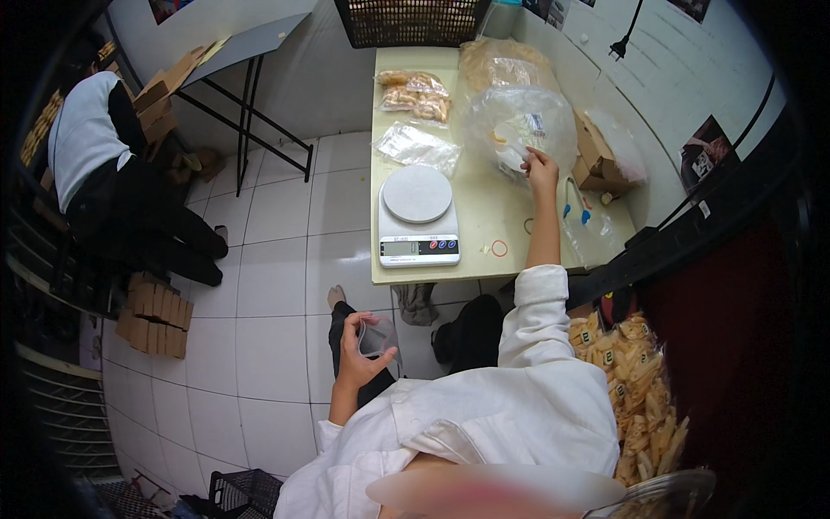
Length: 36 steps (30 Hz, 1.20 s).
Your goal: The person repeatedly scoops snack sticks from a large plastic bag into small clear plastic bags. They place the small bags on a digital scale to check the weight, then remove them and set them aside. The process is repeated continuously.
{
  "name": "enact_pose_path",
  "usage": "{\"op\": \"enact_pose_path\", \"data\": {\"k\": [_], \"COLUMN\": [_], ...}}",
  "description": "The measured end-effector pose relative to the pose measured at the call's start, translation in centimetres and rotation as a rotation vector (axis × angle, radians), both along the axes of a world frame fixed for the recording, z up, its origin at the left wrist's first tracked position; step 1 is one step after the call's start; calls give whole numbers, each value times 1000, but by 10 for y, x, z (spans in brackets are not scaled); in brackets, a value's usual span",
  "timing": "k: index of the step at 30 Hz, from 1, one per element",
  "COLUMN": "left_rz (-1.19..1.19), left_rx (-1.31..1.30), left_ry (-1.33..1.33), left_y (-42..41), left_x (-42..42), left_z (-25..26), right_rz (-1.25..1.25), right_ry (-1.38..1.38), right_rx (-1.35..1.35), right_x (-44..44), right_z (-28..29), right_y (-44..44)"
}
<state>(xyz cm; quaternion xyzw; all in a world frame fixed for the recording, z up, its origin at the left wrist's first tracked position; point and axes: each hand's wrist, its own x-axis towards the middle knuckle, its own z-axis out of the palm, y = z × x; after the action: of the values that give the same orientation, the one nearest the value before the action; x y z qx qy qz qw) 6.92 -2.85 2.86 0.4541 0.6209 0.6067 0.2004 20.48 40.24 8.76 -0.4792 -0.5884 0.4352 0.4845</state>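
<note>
My left hand [360,357] holds a small clear plastic bag [377,337] with its mouth spread, low in front of my body beyond the table's near edge. My right hand [542,170] reaches over the table [480,276] and grips a white scoop-like thing [512,156] at the opening of a large clear plastic bag [551,117]. Left of that bag, a white digital kitchen scale [418,214] stands with a bare round platform. Behind the scale lie flat clear bags [418,148] and filled bags of light-brown snacks [415,97].
A black plastic crate [415,23] stands at the table's back. On the right are an open cardboard box [600,156], blue-tipped tongs [576,206] and a red rubber band [498,248]. Packed snacks [639,389] lie beside me. A person [104,149] bends by shelving at left.
</note>
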Motion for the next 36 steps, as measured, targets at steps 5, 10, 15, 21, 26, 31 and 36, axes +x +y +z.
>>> {"op": "enact_pose_path", "data": {"k": [5, 10, 15, 21, 26, 31, 36], "left_rz": [-33, -82, 44, 171, 233, 228, 213], "left_rx": [21, -18, 21, -57, -95, -61, -38], "left_ry": [92, 116, 181, 289, 341, 468, 458], "left_y": [9, 19, 26, 35, 26, 17, 8], "left_x": [4, 10, 11, 2, 1, 1, 7], "left_z": [1, 17, 33, 45, 61, 64, 61], "right_rz": [-104, -131, -41, 297, 513, 651, 790], "right_ry": [350, 520, 522, 495, 359, 101, -158], "right_rx": [62, 130, 93, -138, -143, 35, 556], "right_x": [9, 24, 39, 36, 29, 15, -6], "right_z": [9, 22, 33, 49, 48, 73, 90], "right_y": [-41, -102, -165, -239, -267, -286, -308]}}
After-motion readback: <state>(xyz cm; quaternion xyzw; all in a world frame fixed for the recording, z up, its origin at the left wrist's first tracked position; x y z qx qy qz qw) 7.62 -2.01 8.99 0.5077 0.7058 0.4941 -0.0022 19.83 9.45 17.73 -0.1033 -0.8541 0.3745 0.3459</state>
